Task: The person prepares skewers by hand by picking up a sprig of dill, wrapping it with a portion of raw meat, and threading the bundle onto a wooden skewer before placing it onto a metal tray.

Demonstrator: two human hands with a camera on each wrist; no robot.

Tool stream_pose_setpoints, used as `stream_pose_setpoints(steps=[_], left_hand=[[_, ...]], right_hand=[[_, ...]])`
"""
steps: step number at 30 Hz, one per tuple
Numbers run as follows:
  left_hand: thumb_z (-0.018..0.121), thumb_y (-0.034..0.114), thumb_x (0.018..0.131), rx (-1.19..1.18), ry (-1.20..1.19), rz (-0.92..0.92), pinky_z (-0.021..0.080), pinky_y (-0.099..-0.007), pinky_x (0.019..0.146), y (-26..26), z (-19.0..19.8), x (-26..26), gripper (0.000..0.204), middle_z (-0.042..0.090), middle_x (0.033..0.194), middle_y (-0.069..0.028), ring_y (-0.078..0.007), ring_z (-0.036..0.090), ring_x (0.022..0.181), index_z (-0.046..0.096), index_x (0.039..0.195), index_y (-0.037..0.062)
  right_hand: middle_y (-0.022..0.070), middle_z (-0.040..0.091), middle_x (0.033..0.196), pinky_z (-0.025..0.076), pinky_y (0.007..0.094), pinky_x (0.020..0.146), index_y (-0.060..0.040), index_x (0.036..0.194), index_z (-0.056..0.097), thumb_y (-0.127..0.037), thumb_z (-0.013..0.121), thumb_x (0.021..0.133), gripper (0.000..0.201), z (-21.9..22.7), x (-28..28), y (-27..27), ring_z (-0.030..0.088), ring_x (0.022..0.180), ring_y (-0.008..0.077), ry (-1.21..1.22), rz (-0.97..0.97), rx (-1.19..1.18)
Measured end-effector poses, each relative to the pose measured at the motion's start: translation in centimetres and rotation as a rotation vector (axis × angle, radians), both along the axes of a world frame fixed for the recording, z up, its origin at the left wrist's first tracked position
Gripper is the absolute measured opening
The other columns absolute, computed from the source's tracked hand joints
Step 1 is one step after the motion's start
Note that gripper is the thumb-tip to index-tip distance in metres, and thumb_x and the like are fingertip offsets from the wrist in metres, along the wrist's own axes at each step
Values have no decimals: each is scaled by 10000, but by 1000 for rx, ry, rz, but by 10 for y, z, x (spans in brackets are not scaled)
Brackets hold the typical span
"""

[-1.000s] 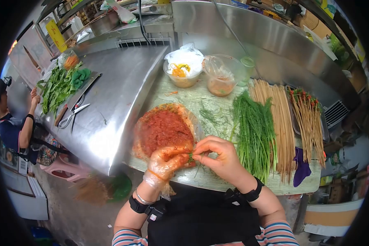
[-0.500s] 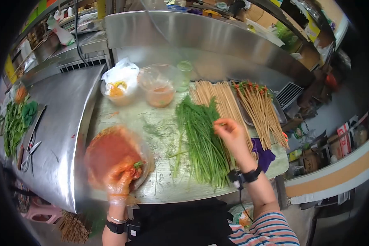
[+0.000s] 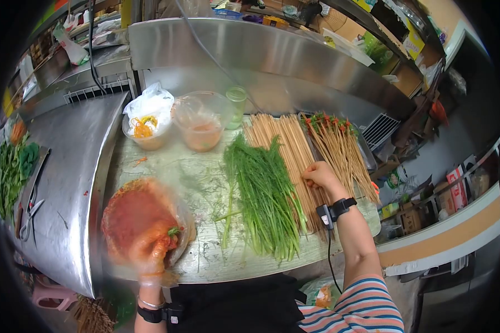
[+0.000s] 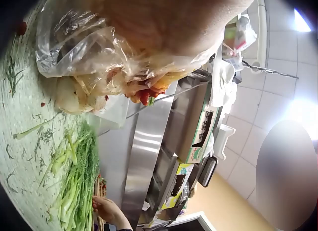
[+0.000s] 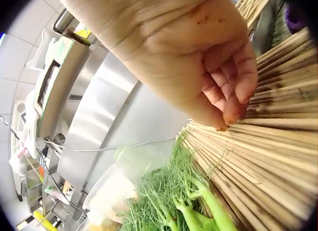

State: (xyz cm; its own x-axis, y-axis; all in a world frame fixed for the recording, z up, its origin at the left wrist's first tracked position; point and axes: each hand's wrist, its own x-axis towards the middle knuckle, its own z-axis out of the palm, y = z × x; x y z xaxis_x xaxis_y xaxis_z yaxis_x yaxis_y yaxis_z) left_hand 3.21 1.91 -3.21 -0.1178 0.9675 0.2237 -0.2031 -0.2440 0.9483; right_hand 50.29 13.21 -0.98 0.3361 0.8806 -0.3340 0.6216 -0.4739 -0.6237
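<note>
My left hand (image 3: 151, 243), in a clear plastic glove smeared with red sauce, is over the bowl (image 3: 188, 222) of red sauced mixture (image 3: 128, 205). Its curled fingers hold a small red-coated piece with a green sprig (image 3: 173, 230) sticking out. In the left wrist view the glove (image 4: 79, 42) hides most of that piece. My bare right hand (image 3: 321, 176) is at the row of bamboo skewers (image 3: 286, 141). Its fingers are curled, thumb and index tips pinching at a skewer's end in the right wrist view. Feathery green stalks (image 3: 261, 188) lie left of the skewers.
Filled skewers (image 3: 339, 147) with red and green tips lie on a metal tray at the right. At the back stand a bowl with a white bag (image 3: 150, 105), a clear tub (image 3: 201, 136) and a green cup (image 3: 236, 100). A steel counter (image 3: 72, 150) with scissors adjoins at left.
My right hand has left the left hand and moved right, past the greens, onto the bamboo skewers. The left hand has stayed at the bowl, keeping the piece. The head view has swung right.
</note>
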Motion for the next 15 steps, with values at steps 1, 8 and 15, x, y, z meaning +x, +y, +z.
stream_pose_setpoints(steps=[1, 8, 15], left_hand=[[598, -66, 780, -7, -28, -21, 503, -277, 745, 1, 0, 0, 150, 633, 937, -111, -176, 609, 804, 623, 928, -68], [591, -51, 801, -115, -8, 122, 505, -271, 687, -4, -2, -2, 156, 631, 874, -91, -159, 605, 767, 623, 953, -67], [609, -29, 817, -174, -368, 221, 575, -340, 726, 5, -10, 4, 196, 606, 970, -111, -218, 610, 875, 583, 1012, -42]], right_hand=[[45, 597, 589, 431, 236, 445, -23, 760, 637, -127, 654, 799, 112, 3, 1, -3, 570, 503, 118, 62, -26, 15], [49, 635, 731, 483, 214, 509, -43, 863, 585, -122, 592, 862, 80, 49, -18, -32, 611, 608, 98, 596, 11, 302], [101, 650, 858, 510, 218, 602, -34, 950, 535, -121, 561, 900, 104, 41, -163, -89, 638, 708, 130, 1037, 68, 646]])
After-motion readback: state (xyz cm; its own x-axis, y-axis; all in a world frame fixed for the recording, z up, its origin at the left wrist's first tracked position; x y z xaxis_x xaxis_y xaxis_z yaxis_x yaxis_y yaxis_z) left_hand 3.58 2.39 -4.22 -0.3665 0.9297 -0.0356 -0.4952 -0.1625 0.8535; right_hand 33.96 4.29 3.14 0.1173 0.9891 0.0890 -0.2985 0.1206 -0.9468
